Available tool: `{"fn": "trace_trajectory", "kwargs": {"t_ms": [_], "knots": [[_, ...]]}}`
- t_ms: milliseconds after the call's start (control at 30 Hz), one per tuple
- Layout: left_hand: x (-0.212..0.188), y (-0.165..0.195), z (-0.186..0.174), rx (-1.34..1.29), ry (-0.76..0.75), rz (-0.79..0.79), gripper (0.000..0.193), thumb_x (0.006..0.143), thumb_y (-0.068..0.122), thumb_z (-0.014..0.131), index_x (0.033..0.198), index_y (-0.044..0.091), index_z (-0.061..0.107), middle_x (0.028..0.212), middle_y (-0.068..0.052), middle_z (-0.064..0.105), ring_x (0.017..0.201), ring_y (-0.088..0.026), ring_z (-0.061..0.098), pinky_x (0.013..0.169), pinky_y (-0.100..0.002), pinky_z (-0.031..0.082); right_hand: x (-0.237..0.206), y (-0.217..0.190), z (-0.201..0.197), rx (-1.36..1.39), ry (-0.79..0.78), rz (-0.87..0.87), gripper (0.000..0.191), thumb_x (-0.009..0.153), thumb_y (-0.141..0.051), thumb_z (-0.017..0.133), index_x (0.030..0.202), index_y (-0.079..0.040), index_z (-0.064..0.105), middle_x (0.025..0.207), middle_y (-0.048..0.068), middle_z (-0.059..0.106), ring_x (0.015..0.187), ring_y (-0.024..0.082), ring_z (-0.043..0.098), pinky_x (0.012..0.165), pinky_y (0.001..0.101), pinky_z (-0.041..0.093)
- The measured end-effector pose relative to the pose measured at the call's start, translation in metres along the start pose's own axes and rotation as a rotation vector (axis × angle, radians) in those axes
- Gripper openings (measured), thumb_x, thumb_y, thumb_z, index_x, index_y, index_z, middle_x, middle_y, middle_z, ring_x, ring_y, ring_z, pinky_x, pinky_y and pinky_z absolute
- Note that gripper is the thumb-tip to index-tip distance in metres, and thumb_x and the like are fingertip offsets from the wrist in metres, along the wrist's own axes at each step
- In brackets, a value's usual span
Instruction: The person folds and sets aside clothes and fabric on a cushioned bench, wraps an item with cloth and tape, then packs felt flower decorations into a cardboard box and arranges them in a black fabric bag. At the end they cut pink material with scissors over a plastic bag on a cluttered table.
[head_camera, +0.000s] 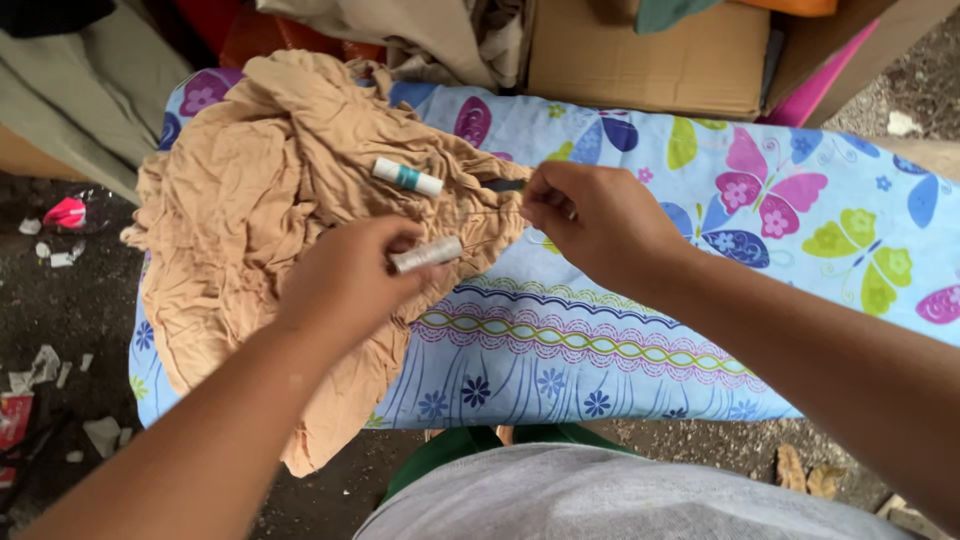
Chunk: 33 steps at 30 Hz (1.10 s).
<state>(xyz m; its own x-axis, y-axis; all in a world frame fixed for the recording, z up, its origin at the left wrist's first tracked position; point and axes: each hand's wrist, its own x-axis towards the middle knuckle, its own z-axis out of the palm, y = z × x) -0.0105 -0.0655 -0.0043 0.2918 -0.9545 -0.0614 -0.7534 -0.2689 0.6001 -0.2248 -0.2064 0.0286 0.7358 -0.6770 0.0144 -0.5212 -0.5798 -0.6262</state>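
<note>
My left hand (345, 280) grips a small pale spool of thread (427, 254) over a crumpled tan garment (250, 200). My right hand (590, 220) is pinched shut at the fingertips, seemingly on a thin thread drawn from the spool, just right of the garment's edge. A second spool, white with a teal band (407, 177), lies on the garment just above my hands. The garment rests on a padded board with a blue butterfly-print cover (720, 280).
Cardboard boxes (650, 50) and piled cloth (440, 35) stand beyond the board. A pink panel (815, 85) leans at the back right. Scraps of paper and litter (45, 370) lie on the dark ground at left.
</note>
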Motion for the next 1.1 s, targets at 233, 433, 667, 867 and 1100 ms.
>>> {"fn": "trace_trajectory", "kwargs": {"t_ms": [233, 433, 667, 867, 1100], "knots": [[-0.007, 0.009, 0.002, 0.091, -0.050, -0.231, 0.028, 0.084, 0.025, 0.076, 0.112, 0.026, 0.079, 0.090, -0.008, 0.077, 0.081, -0.030, 0.073, 0.074, -0.045, 0.056, -0.005, -0.001, -0.005, -0.053, -0.059, 0.062, 0.018, 0.092, -0.020, 0.071, 0.103, -0.006, 0.071, 0.079, 0.012, 0.074, 0.070, 0.022, 0.074, 0.064, 0.0363, 0.056], [-0.015, 0.005, -0.004, 0.044, 0.018, -0.055, 0.037, 0.083, 0.018, 0.075, 0.120, 0.024, 0.077, 0.097, -0.010, 0.076, 0.088, -0.032, 0.073, 0.075, -0.046, 0.055, 0.009, 0.000, -0.002, -0.104, -0.094, -0.083, 0.018, 0.090, -0.020, 0.071, 0.103, -0.007, 0.072, 0.083, 0.011, 0.074, 0.072, 0.025, 0.073, 0.066, 0.0383, 0.056], [-0.024, 0.004, 0.006, -0.100, 0.074, -0.032, 0.045, 0.074, 0.022, 0.085, 0.117, 0.012, 0.075, 0.100, -0.011, 0.077, 0.085, -0.029, 0.073, 0.073, -0.041, 0.055, 0.003, 0.010, 0.014, -0.129, -0.129, -0.056, 0.016, 0.090, -0.021, 0.072, 0.099, -0.008, 0.073, 0.082, 0.011, 0.074, 0.073, 0.026, 0.073, 0.067, 0.0376, 0.056], [-0.015, -0.001, 0.013, -0.438, -0.009, -0.239, 0.040, 0.080, 0.016, 0.081, 0.119, 0.011, 0.076, 0.100, -0.008, 0.082, 0.082, -0.011, 0.075, 0.072, -0.026, 0.057, 0.002, 0.010, 0.013, -0.106, -0.074, -0.125, 0.015, 0.091, -0.018, 0.071, 0.101, -0.007, 0.073, 0.086, 0.012, 0.075, 0.075, 0.025, 0.074, 0.068, 0.0364, 0.057], [-0.021, -0.003, 0.003, -0.765, -0.066, -0.397, 0.046, 0.081, 0.008, 0.078, 0.126, 0.010, 0.070, 0.108, -0.010, 0.081, 0.094, -0.010, 0.072, 0.078, -0.024, 0.055, 0.014, 0.001, 0.009, -0.078, -0.138, -0.057, 0.016, 0.089, -0.017, 0.072, 0.102, -0.009, 0.073, 0.087, 0.008, 0.076, 0.077, 0.021, 0.074, 0.070, 0.0342, 0.057]]}}
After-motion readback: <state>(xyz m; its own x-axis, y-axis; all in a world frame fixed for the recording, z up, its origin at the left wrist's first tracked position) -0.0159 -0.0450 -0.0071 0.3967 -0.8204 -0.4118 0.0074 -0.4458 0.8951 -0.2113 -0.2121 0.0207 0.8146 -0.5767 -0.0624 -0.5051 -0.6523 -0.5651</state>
